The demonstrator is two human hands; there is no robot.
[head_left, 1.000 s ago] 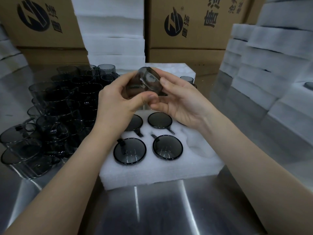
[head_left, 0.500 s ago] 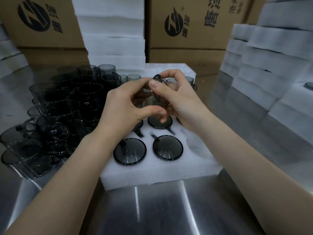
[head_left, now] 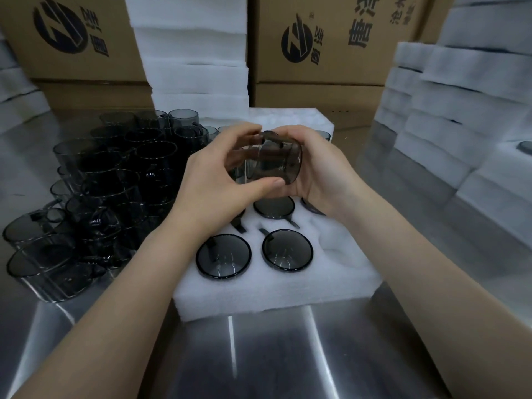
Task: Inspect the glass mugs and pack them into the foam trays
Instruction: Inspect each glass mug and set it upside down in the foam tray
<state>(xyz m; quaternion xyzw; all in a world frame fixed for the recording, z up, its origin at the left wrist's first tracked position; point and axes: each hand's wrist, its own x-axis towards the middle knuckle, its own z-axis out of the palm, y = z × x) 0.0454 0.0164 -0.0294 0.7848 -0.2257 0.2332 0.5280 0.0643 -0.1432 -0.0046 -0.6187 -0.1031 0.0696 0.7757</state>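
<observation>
A: Where's the mug (head_left: 272, 165)?
B: Your left hand (head_left: 213, 180) and right hand (head_left: 319, 171) hold it, fingers (head_left: 244, 133) curled round it, above the foam tray (head_left: 259, 289). Packed mugs (head_left: 223, 256) sit below your fingers.

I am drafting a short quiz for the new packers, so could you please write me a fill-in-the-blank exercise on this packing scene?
1. The smoked glass mug is gripped by ____ of the person's hands, the left hand and the right hand.
2. The unpacked mugs stand on the steel table to the ____ of the foam tray.
3. The tray's nearest row holds ____ packed mugs; its right-hand pocket is empty.

Missing words: both; left; two.
</observation>
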